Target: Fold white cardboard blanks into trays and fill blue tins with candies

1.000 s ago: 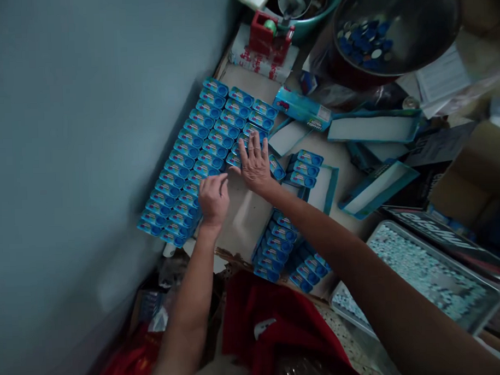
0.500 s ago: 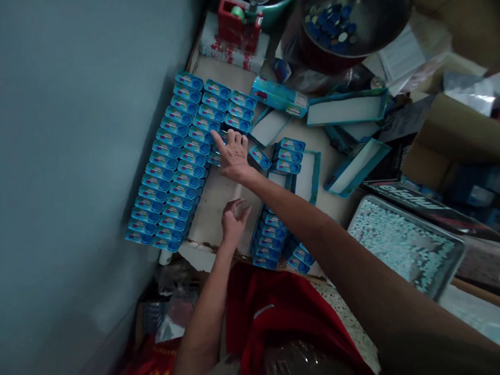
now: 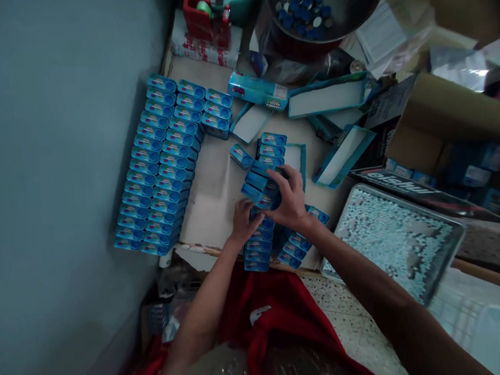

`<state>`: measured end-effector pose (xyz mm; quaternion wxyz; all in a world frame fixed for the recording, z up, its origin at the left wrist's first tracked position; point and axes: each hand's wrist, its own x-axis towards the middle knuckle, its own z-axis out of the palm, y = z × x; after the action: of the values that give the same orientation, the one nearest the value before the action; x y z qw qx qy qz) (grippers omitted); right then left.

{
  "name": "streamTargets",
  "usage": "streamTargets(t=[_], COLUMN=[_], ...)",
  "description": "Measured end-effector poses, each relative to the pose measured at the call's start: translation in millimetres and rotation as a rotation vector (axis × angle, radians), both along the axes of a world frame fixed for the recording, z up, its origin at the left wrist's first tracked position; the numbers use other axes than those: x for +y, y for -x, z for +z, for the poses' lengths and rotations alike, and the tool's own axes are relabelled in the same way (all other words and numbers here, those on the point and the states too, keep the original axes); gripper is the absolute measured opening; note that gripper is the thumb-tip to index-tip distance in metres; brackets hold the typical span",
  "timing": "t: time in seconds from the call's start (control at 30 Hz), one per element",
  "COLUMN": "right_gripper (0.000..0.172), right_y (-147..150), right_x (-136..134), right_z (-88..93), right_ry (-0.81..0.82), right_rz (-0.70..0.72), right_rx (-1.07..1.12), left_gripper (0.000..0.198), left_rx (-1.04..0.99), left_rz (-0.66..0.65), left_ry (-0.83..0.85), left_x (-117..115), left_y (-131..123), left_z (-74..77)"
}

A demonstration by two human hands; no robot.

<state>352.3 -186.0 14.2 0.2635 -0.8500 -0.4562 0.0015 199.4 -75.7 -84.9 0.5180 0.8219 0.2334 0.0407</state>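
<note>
My right hand [image 3: 289,200] is closed round several small blue printed boxes [image 3: 256,182], tilted above a row of similar blue boxes [image 3: 258,247]. My left hand [image 3: 243,223] is at the left side of that row, its fingers bent and thumb stretched over the boxes; what lies between them is partly hidden. Just above the held boxes, one loose blue box [image 3: 241,156] lies at a slant. To the left stands a large block of blue boxes [image 3: 157,169] in columns, with a shorter third column [image 3: 217,112] at its far end.
Open cartons [image 3: 329,102] and a closed blue carton [image 3: 257,91] lie towards the back. A red tape dispenser [image 3: 205,22] stands at the far left, near a bowl [image 3: 351,20] of blue and silver pieces. On the right are a tray of pale pellets [image 3: 393,242] and a cardboard box [image 3: 424,121].
My right hand has moved from the left block to the right-hand row, carrying several boxes off the third column's near end. My left hand has shifted right to the row.
</note>
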Motion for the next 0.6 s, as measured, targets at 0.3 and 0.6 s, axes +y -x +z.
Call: streamTargets(t=[0.3,0.6], right_gripper=[0.054,0.051], right_y=[-3,-9], right_x=[-39,-24], right_z=[-42.4,-45.1], right_ry=[0.278,0.488], right_rz=[0.132,0.161], right_rx=[-0.128,0.007], left_gripper=[0.041,0.058], left_rx=[0.129,0.177], left_rz=[0.179,0.189], left_ry=[0.21,0.579], left_x=[27,60], left_y=[3,-75], left_z=[18.8,-0.5])
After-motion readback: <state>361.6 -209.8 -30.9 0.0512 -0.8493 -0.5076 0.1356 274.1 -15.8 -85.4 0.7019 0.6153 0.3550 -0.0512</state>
